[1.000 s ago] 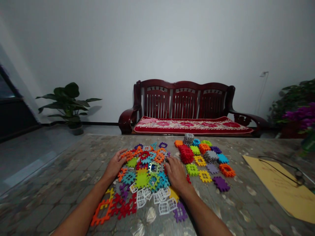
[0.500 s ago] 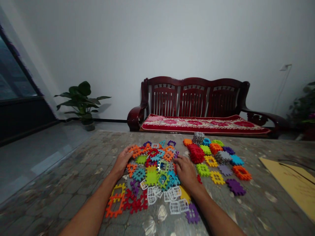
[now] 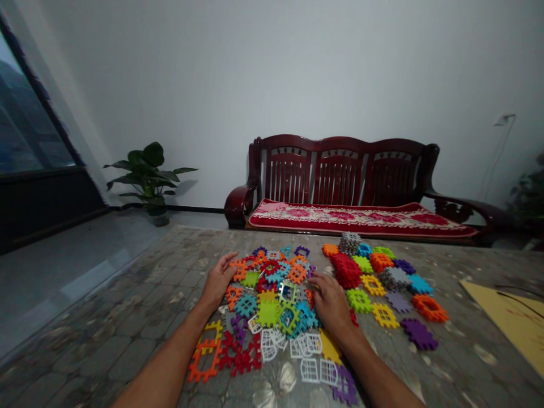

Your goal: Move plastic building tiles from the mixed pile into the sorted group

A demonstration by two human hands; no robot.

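- A loose pile of flat, notched plastic pieces point(image 3: 268, 313) in many colours lies on the patterned surface point(image 3: 106, 334), between the two hands, its pieces overlapping.
- The left hand point(image 3: 219, 281) rests at the pile's left edge, fingertips at the orange pieces point(image 3: 239, 270); its grip is loosely open, thumb apart from the fingers.
- The right hand point(image 3: 332, 303) lies palm down at the pile's right edge, fingers slightly bent towards it; its grip is loosely open, with no piece seen lifted in it.
- White window-shaped pieces point(image 3: 310, 369) lie at the near side of the pile, flat and partly overlapping.
- At the near left are red pieces point(image 3: 246, 360), an orange frame piece point(image 3: 205, 362) and a yellow frame piece point(image 3: 216, 328), close together.
- A yellow piece point(image 3: 330, 347) and a purple piece point(image 3: 345, 386) lie beside the right forearm, which partly covers them.
- To the right of the pile, pieces stand in separate groups by colour: a red stack point(image 3: 346, 271), a tall grey stack point(image 3: 351, 243) behind it, a shorter grey stack point(image 3: 395, 279), and others in green, yellow, blue, orange and purple.
- Farther right, a yellow sheet point(image 3: 505, 323) lies flat, with a thin dark object point(image 3: 521, 300) across it.
- Beyond the surface stands a dark red wooden bench point(image 3: 344, 145) with a red floral mat point(image 3: 340, 216) along its seat.
- A potted plant point(image 3: 148, 175) stands on the floor at the left, near the pale wall point(image 3: 297, 68).
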